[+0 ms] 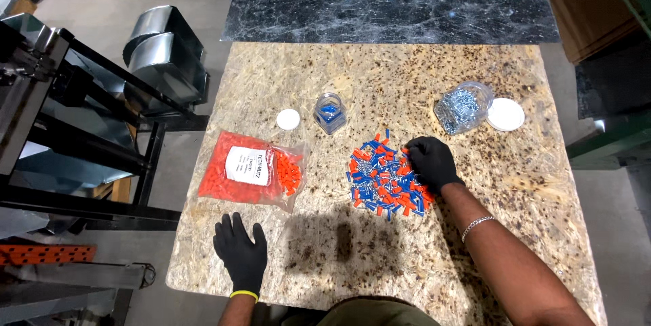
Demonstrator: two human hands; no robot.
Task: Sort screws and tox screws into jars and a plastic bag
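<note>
- The right hand [431, 161], in a black glove, rested on the right edge of a mixed pile [385, 178] of orange and blue wire caps with small silver screws among them. Its fingers were curled down into the pile, but I could not tell if they pinched anything.
- The left hand [240, 250], also gloved, lay flat and spread on the wooden board [380, 258], well left of the pile. It held nothing.
- Left of the pile lay a clear bag of orange caps [252, 173].
- Behind the pile stood a small open jar [330, 112] with a few blue pieces inside, and its white lid [287, 119] lay just left of it.
- Behind and right of the pile, a bigger jar of screws [462, 107] lay tipped on its side, touching its own white lid [506, 114].
- The tipped jar could spill more screws, because its mouth was open.
- A quick sweep of the right hand could scatter the small pieces across the board.
</note>
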